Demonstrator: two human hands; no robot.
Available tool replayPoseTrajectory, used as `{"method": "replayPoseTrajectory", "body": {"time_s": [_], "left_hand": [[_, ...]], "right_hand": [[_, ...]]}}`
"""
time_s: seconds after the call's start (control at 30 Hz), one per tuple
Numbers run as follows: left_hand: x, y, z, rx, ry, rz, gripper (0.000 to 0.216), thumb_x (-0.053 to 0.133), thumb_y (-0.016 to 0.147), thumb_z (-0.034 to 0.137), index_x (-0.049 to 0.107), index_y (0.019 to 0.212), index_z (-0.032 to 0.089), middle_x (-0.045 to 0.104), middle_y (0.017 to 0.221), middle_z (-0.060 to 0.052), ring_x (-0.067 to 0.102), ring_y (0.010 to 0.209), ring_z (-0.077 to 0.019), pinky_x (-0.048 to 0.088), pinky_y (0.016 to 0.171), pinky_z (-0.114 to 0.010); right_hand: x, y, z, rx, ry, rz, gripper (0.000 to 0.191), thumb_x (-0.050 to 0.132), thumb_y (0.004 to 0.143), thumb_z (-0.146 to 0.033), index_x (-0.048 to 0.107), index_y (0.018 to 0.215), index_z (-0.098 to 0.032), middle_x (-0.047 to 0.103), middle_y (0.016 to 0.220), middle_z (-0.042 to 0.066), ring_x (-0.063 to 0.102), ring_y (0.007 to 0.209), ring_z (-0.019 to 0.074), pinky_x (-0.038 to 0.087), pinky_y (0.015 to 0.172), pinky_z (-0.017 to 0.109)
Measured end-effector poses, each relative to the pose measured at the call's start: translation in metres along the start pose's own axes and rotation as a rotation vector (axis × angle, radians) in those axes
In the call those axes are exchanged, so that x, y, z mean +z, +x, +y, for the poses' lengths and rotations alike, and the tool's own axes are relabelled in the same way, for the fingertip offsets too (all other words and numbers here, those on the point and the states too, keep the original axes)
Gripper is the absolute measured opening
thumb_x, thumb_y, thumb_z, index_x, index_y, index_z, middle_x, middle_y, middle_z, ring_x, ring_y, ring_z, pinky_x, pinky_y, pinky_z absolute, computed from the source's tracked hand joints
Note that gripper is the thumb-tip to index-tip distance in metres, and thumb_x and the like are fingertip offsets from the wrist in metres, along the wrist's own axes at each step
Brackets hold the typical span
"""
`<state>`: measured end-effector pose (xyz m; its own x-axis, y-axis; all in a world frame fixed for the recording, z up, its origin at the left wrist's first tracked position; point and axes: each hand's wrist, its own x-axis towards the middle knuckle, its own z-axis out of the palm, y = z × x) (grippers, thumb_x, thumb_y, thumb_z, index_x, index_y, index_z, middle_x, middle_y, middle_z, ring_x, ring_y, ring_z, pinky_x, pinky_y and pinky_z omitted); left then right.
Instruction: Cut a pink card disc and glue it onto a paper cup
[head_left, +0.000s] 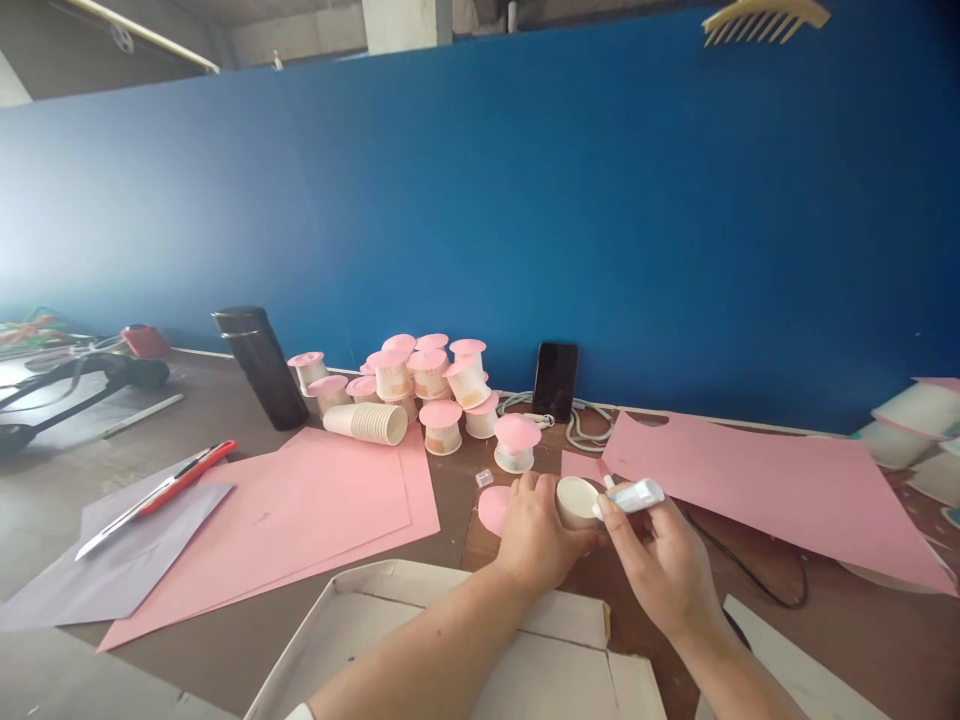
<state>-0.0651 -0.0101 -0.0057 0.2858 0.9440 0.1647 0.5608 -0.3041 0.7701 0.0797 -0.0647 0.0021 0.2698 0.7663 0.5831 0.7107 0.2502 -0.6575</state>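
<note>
A paper cup (577,498) and a white tube (637,495) held close together.
Opening upward above the counter (454,485), the paper cup is clasped at its side by the left hand's (541,540) grip; the white tube is pinched in the right hand's (666,560) grip, near the rim.

A plain, cream-coloured paper cup (576,503) has its round mouth facing up. A white glue stick (636,496) slants beside it, one end at the cup's right rim. Left of the cup, a pink paper disc (492,509) lies flat, partly covered.
</note>
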Motion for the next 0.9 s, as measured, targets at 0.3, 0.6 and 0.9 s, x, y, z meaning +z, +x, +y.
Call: {"method": "replayPoseTrajectory", "body": {"time_s": [0.3,0.6,0.9], "left_hand": [[0.003,0.002,-0.004,0.014,-0.002,0.015,0.055,0.087,0.062,0.045,0.057,0.1,0.02,0.059,0.114,-0.01,0.052,0.11,-0.03,0.043,0.093,-0.042],[0.003,0.001,-0.003,0.044,0.021,0.033,0.049,0.083,0.068,0.044,0.058,0.102,0.019,0.059,0.111,-0.011,0.053,0.108,-0.0301,0.043,0.094,-0.043],[-0.002,0.0,0.001,0.009,-0.015,-0.021,0.073,0.088,0.059,0.049,0.058,0.118,0.02,0.056,0.119,-0.012,0.05,0.118,-0.0329,0.041,0.101,-0.045]], "right_hand": [[0.0,0.006,0.014,0.101,-0.08,0.066,0.036,0.058,0.088,-0.057,0.066,0.092,-0.022,0.074,0.088,0.009,0.067,0.075,0.0251,0.051,0.07,0.037],[0.005,0.002,0.007,-0.059,-0.08,0.082,0.025,0.058,0.092,-0.048,0.063,0.097,-0.024,0.072,0.094,0.006,0.068,0.084,0.024,0.052,0.075,0.035],[0.002,0.003,0.01,0.035,0.035,0.057,0.028,0.061,0.091,-0.05,0.066,0.097,-0.023,0.074,0.093,0.006,0.069,0.084,0.0238,0.052,0.078,0.036]]}}
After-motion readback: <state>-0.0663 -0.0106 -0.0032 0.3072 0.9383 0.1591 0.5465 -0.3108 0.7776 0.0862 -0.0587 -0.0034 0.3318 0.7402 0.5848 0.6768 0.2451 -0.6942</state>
